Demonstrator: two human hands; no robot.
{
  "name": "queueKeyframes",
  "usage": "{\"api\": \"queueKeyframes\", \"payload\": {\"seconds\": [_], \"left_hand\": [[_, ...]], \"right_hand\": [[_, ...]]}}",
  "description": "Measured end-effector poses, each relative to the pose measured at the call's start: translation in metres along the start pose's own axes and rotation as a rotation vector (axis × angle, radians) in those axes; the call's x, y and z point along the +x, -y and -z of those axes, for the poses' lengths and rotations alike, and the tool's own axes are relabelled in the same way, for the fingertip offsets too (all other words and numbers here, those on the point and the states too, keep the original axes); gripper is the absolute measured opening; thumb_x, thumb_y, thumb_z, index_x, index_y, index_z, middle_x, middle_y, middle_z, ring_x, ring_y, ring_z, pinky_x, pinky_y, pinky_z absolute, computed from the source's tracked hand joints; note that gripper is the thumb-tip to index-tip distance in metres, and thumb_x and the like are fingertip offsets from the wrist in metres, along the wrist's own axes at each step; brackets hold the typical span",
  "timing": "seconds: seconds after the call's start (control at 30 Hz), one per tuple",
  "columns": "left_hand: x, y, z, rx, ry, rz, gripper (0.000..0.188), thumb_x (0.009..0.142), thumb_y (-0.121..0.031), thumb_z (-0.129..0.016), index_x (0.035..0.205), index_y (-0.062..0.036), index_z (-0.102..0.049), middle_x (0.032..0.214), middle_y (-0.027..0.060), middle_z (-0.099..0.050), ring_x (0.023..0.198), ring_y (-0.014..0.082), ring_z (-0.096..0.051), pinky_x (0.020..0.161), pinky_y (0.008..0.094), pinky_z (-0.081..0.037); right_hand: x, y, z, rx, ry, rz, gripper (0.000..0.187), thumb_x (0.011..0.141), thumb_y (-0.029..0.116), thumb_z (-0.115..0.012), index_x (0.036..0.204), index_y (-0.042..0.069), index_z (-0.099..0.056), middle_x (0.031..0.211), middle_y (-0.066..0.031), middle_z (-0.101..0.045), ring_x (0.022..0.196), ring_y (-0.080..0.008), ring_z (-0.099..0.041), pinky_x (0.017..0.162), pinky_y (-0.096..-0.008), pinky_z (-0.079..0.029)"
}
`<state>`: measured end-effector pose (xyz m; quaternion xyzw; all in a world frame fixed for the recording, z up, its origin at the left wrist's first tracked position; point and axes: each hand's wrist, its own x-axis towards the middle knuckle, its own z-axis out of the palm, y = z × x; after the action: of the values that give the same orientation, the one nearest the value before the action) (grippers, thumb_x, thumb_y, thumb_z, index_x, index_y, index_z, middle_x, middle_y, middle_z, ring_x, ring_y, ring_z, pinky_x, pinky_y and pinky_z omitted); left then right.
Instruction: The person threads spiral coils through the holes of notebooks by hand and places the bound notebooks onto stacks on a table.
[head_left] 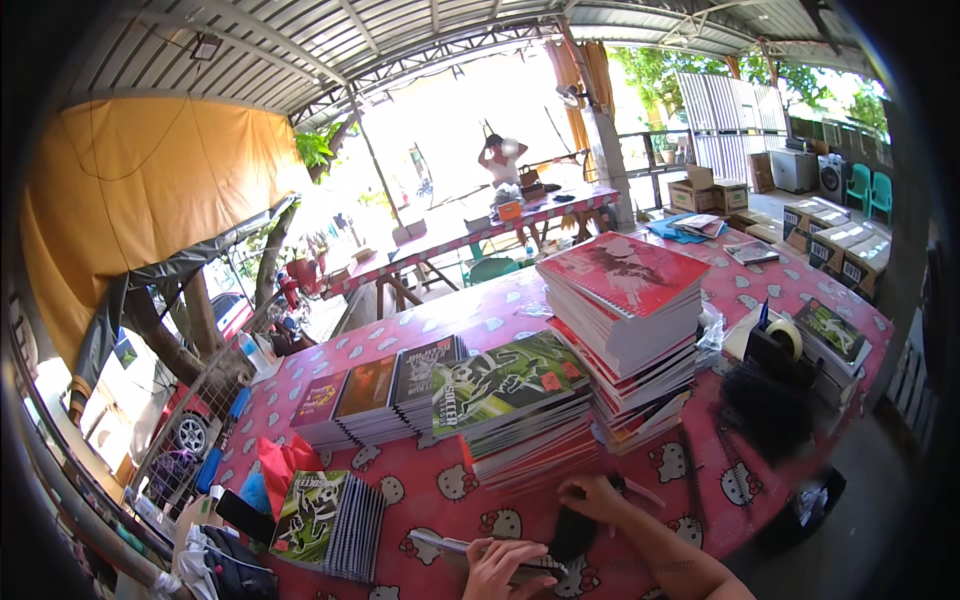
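In the head view, the left hand [508, 567] is closing on a thin notebook [452, 545], which is showing nearly edge-on above the pink patterned desk [425, 490] at the lower edge. The right hand [592, 498] is bending its fingers over a dark object [573, 532] just beside the notebook; that spot is shadowy, so I cannot fairly tell whether it is gripping the object or only touching it. To the left of the hands, a stack of green-covered notebooks [325, 525] is lying near the desk's edge. Beyond the hands, a broader green-topped stack [510, 385] is standing next to a tall red-topped stack [628, 275], while three lower stacks [370, 388] are sitting in a row to the left. Over on the right, a tape dispenser [772, 345] is resting behind a black bundle [765, 408]. Farther back, a person [503, 163] is standing behind a second, long desk [440, 243].
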<state>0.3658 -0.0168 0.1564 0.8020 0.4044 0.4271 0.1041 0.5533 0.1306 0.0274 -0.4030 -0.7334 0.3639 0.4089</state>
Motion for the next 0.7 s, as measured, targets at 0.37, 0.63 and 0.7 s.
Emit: {"api": "queueKeyframes", "payload": {"seconds": [0.37, 0.63, 0.7], "left_hand": [[-0.001, 0.005, -0.004, 0.053, 0.007, 0.004, 0.012, 0.072, -0.01, -0.064, 0.084, -0.0121, -0.061, 0.085, 0.0021, -0.065, 0.085, 0.0215, -0.059, 0.09, 0.0392, -0.031], [-0.006, 0.008, -0.004, 0.029, -0.001, 0.038, 0.012, 0.071, -0.009, -0.064, 0.082, -0.0119, -0.062, 0.084, 0.0022, -0.065, 0.084, 0.0215, -0.059, 0.086, 0.0373, -0.034], [-0.005, 0.002, -0.004, -0.029, 0.022, 0.097, 0.012, 0.072, -0.009, -0.064, 0.084, -0.0119, -0.062, 0.083, 0.0024, -0.065, 0.084, 0.0217, -0.059, 0.086, 0.037, -0.034]], "right_hand": [[0.006, -0.028, 0.008, 0.006, -0.241, 0.03, 0.022, 0.065, -0.002, -0.067, 0.07, 0.005, -0.047, 0.065, -0.0026, -0.05, 0.056, -0.0143, -0.048, 0.053, -0.0281, -0.041], [0.01, -0.017, 0.03, 1.11, -0.363, -0.228, 0.029, 0.068, -0.01, -0.063, 0.067, 0.012, -0.043, 0.059, 0.0002, -0.05, 0.05, -0.0123, -0.05, 0.055, -0.0284, -0.046], [0.009, -0.013, 0.032, 1.125, -0.356, -0.221, 0.029, 0.069, -0.01, -0.062, 0.068, 0.012, -0.044, 0.059, 0.0003, -0.049, 0.05, -0.0122, -0.05, 0.056, -0.0286, -0.047]]}}
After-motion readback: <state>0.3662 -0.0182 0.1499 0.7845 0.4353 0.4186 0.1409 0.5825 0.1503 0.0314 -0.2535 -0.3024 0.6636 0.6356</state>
